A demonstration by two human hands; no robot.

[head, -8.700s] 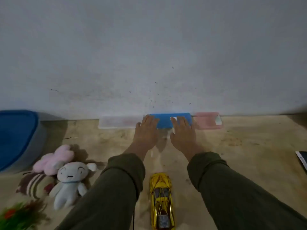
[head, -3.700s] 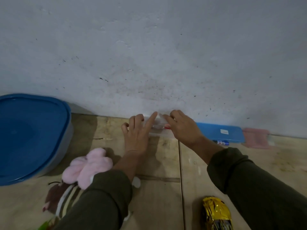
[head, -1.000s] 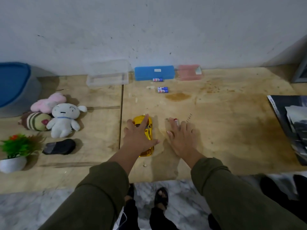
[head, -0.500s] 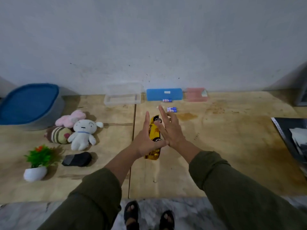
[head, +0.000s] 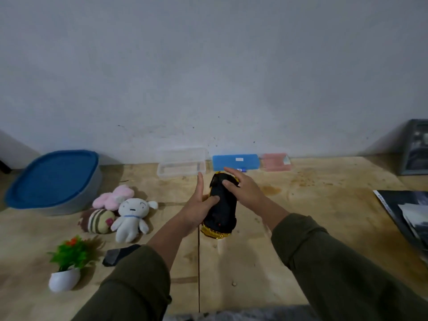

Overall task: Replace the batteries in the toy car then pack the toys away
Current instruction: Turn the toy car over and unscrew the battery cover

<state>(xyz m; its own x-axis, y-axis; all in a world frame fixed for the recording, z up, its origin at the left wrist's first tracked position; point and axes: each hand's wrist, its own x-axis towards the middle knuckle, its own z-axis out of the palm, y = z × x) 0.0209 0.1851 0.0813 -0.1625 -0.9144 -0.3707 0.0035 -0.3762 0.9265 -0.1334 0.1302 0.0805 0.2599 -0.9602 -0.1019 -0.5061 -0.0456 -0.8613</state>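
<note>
While both hands are lifted over the wooden table [head: 324, 200], the gold toy car [head: 221, 205] sits between them turned belly-up, its black underside facing the camera and a rim of gold bodywork showing at the near end. The left hand [head: 196, 209] cradles the car from the left side, thumb pressed across the black base and fingers spread upward along its flank. The right hand [head: 243, 188] rests on the far end of the underside, fingers loosely curled over it rather than clenched. Just behind the car, against the wall, lie a clear plastic box [head: 181, 164], a blue case [head: 235, 161] and a pink case [head: 275, 162], with a small battery [head: 241, 169] peeking out beside the right fingers. Off to the left sit a white plush doll [head: 132, 216], a pink plush [head: 113, 196], a striped plush [head: 98, 221], a potted plastic plant [head: 67, 265] and a blue-lidded tub [head: 53, 179].
</note>
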